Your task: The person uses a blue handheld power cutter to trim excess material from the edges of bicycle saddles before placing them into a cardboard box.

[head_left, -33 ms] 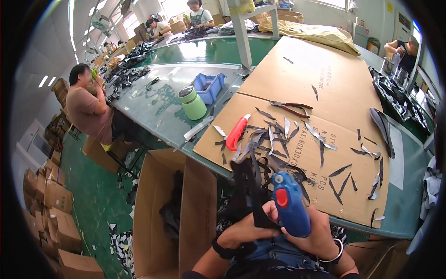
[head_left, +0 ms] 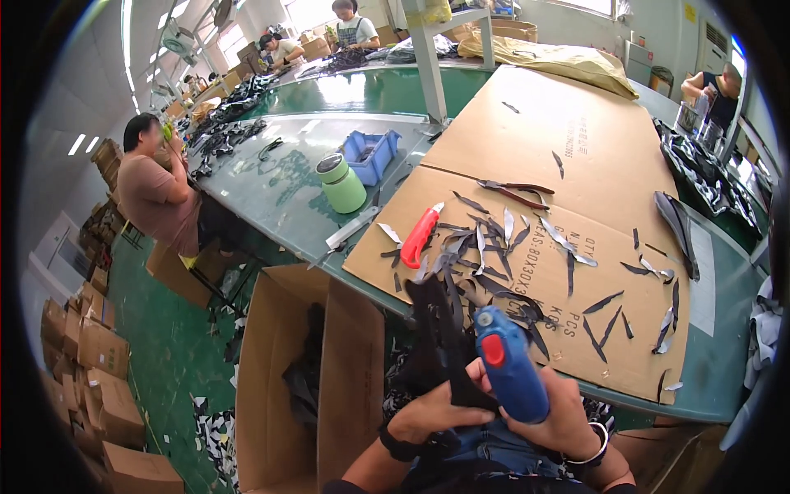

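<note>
My right hand (head_left: 564,416) is wrapped round a blue hand-held tool with a red button (head_left: 520,387), its narrow front end pointing away from me. Close beside it, my left hand (head_left: 440,409) grips a black fabric piece with strap-like parts (head_left: 436,317), which stands up next to the tool's tip. Exactly where the tip meets the fabric is hard to make out. Beyond both hands, dark and grey offcuts (head_left: 494,247) lie strewn over a cardboard sheet (head_left: 609,140). A red utility knife (head_left: 420,239) and pliers with dark red handles (head_left: 520,192) rest among them.
An open carton (head_left: 350,387) with dark material inside stands at my left, against the table edge. On the table (head_left: 271,206) are a green flask (head_left: 341,188), a blue basket (head_left: 380,171) and a ruler-like strip (head_left: 352,229). A person (head_left: 160,185) sits at the left; others work farther back.
The front end of the blue tool has shifted slightly left, toward the black fabric piece. The fabric's upper end has risen a little. Both hands keep their hold.
</note>
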`<state>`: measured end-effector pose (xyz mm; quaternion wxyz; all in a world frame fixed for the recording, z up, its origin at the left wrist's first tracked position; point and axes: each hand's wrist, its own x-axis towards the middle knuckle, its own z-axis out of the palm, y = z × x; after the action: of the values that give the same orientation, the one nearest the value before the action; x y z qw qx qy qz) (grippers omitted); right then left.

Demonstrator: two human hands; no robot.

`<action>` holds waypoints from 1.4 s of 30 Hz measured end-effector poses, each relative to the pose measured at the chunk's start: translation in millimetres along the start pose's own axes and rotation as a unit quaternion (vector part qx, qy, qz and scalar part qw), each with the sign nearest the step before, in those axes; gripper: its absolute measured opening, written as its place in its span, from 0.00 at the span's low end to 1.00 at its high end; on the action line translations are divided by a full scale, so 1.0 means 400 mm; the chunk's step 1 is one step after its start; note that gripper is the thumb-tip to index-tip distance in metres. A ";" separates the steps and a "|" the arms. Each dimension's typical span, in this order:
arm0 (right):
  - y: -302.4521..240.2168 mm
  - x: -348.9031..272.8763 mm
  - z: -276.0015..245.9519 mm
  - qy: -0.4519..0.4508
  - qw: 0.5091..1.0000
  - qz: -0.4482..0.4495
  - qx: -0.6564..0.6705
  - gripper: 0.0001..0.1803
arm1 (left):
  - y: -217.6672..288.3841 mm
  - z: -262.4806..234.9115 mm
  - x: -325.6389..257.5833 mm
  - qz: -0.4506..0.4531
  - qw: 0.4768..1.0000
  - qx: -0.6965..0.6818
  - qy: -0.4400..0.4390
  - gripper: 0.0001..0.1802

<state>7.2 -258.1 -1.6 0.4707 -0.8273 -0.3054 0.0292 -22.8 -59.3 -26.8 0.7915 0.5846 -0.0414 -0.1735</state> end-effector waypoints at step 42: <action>0.016 -0.013 -0.052 -0.100 0.993 -0.001 -0.060 0.24 | 0.066 -0.047 0.000 0.234 0.951 0.054 0.196 0.14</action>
<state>13.1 -279.0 3.7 0.3873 -0.8467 -0.3530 0.0927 -11.7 -35.5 -8.1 0.7695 0.6229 -0.0305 0.1375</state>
